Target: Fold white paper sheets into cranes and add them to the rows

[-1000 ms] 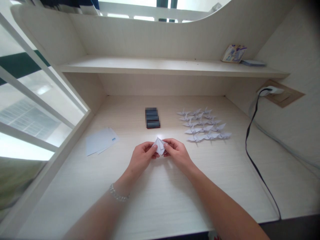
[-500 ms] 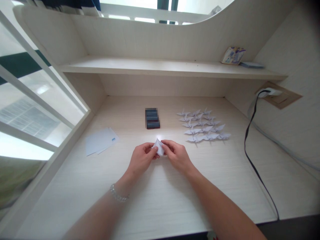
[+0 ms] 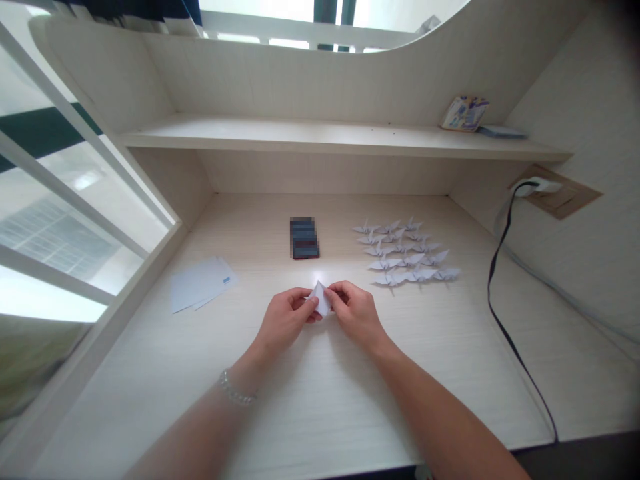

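A small piece of folded white paper is held between my two hands, just above the desk, with its point facing away from me. My left hand pinches its left side, thumb on top and fingers beneath. On the right edge, my right hand grips it between thumb and index finger. Parts of the paper are covered by my fingertips. To the right, several folded white paper cranes stand in rows. Loose white paper sheets lie overlapped on the left.
A dark pixelated rectangular object lies beyond my hands on the desk. A black cable runs down the right side from a wall socket. On the shelf above sits a small patterned packet.
The folded paper has turned slightly in my fingers, and its point sits a little lower. Both hands keep their pinch with only small finger movement.
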